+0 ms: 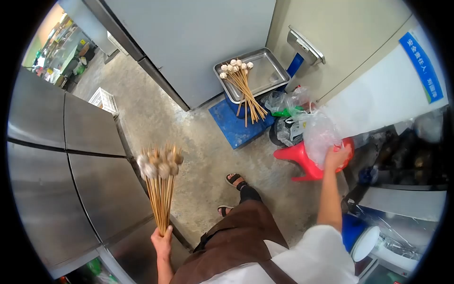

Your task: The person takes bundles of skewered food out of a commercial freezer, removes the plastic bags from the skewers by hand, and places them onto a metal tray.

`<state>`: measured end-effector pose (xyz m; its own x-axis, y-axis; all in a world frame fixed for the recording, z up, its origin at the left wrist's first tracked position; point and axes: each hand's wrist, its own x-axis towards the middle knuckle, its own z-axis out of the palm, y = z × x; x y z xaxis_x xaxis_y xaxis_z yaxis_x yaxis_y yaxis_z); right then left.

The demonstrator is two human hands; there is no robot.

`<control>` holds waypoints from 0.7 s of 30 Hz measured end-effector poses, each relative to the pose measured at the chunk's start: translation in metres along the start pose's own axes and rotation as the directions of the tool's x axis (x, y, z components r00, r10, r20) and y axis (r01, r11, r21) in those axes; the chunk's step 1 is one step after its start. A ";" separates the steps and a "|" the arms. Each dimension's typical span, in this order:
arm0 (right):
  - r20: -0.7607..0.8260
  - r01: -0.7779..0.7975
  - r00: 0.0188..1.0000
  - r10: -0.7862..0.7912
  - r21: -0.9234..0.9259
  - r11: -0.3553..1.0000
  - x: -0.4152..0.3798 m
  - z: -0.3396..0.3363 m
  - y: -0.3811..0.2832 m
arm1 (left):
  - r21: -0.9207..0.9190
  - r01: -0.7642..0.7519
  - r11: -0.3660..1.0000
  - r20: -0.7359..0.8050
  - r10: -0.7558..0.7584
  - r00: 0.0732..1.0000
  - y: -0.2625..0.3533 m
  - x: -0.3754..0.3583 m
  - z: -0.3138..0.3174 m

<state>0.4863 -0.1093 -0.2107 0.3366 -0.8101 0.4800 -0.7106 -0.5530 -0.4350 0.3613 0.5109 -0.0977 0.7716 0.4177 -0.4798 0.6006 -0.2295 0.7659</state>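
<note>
My left hand (162, 240) is closed round the lower ends of a bunch of skewers (161, 199), held upright with pale ball-shaped pieces near their tops. Out to the right, my right hand (336, 157) grips a clear plastic bag (321, 135) over a red plastic stool (302, 162). More skewers (245, 90) with whitish balls lie in a metal tray (270, 56), their sticks hanging over its near edge. The tray rests on a scale above a blue platform (234, 128). What the bag contains, if anything, I cannot make out.
Steel cabinet doors (38, 123) line the left side. A tall grey door (189, 42) stands ahead, and a white crate (104, 102) sits on the floor. Beside the platform is a dark bin (279, 135) with plastic bags. Cluttered shelves (406, 161) are at the right.
</note>
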 end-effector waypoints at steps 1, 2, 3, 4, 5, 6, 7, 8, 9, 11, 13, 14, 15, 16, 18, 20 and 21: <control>0.190 0.113 0.969 -0.157 0.227 0.967 -0.021 -0.006 -0.007 | -0.113 0.036 0.993 0.091 -0.026 0.996 0.016 0.007 0.019; 0.364 -0.003 0.918 -0.160 0.408 0.913 -0.068 0.020 0.001 | -0.258 0.070 0.964 0.166 -0.027 0.986 0.026 0.015 0.039; 0.609 0.009 0.715 -0.342 0.481 0.876 -0.099 -0.015 -0.042 | -0.393 0.113 0.912 0.240 -0.017 0.971 0.036 0.023 0.059; 0.773 -0.036 0.416 -0.479 0.540 0.841 -0.130 -0.052 -0.088 | -0.439 0.159 0.885 0.287 -0.030 0.957 0.051 0.028 0.078; 0.938 -0.295 0.008 -0.346 0.333 0.896 -0.141 -0.118 -0.164 | -0.480 0.205 0.853 0.334 -0.038 0.942 0.067 0.032 0.098; 0.743 -0.578 -0.124 -0.657 0.484 0.657 -0.208 -0.092 -0.138 | -0.521 0.200 0.829 0.310 -0.034 0.950 0.081 0.037 0.119; 0.528 -0.547 -0.105 -0.843 0.677 0.492 -0.241 -0.106 -0.155 | -0.563 0.193 0.804 0.286 -0.030 0.958 0.093 0.041 0.140; 0.538 -0.732 -0.221 -0.813 0.459 0.503 -0.262 -0.118 -0.166 | -0.573 0.136 0.808 0.278 0.036 0.960 0.103 0.044 0.157; 0.513 -0.849 -0.337 -0.789 0.198 0.491 -0.260 -0.143 -0.186 | -0.582 0.081 0.809 0.272 0.101 0.957 0.109 0.048 0.172; 0.650 -0.724 -0.331 -0.684 0.290 0.626 -0.233 -0.147 -0.217 | -0.545 -0.022 0.838 0.244 0.183 0.952 0.118 0.057 0.194; 0.781 -0.563 -0.285 -0.556 0.333 0.756 -0.226 -0.138 -0.222 | -0.440 -0.103 0.892 0.257 0.234 0.938 0.129 0.058 0.209; 0.765 -0.571 -0.173 -0.620 0.435 0.696 -0.229 -0.129 -0.215 | -0.355 -0.042 0.934 0.378 0.184 0.907 0.133 0.064 0.206; 0.735 -0.566 -0.064 -0.675 0.530 0.631 -0.229 -0.122 -0.211 | -0.359 -0.042 0.933 0.383 0.188 0.905 0.134 0.069 0.211; 0.798 -0.589 -0.036 -0.601 0.469 0.658 -0.220 -0.116 -0.214 | -0.283 -0.207 0.936 0.455 0.321 0.830 0.133 0.073 0.216; 0.824 -0.457 0.124 -0.553 0.542 0.706 -0.214 -0.077 -0.198 | -0.025 -0.509 0.860 0.632 0.408 0.658 0.123 0.086 0.219; 0.866 -0.369 0.208 -0.455 0.501 0.783 -0.183 -0.049 -0.201 | -0.016 -0.480 0.877 0.637 0.379 0.671 0.115 0.088 0.207; 0.895 -0.360 0.222 -0.387 0.444 0.820 -0.163 -0.038 -0.203 | 0.003 -0.447 0.894 0.645 0.340 0.684 0.107 0.087 0.197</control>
<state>0.5525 0.1419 -0.1718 0.9027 -0.1400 -0.4069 -0.4298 -0.2483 -0.8681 0.5342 0.3492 -0.1419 0.8677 -0.3591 -0.3438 0.1925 -0.3949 0.8983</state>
